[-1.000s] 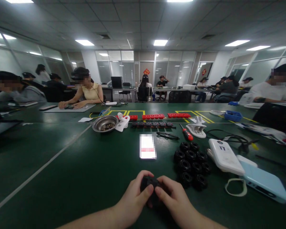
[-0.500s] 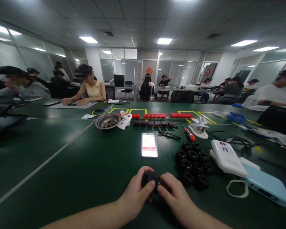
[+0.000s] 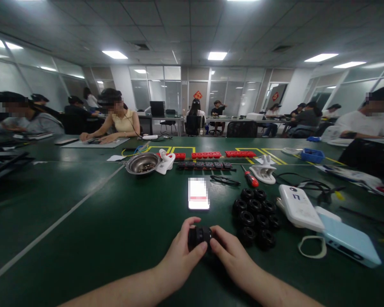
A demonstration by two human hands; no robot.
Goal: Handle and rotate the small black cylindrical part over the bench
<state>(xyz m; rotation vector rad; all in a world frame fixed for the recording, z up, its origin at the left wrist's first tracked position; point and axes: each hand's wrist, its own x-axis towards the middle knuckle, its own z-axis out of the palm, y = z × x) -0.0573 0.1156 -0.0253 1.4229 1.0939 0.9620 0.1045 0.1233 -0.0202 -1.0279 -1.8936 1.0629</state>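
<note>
Black ribbed plastic fitting (image 3: 199,236) sits pinched between the left hand (image 3: 179,256) and right hand (image 3: 232,256) just above the green worktop (image 3: 92,230), while a cluster of similar black round fittings (image 3: 255,218) lies untouched just to the right.
</note>
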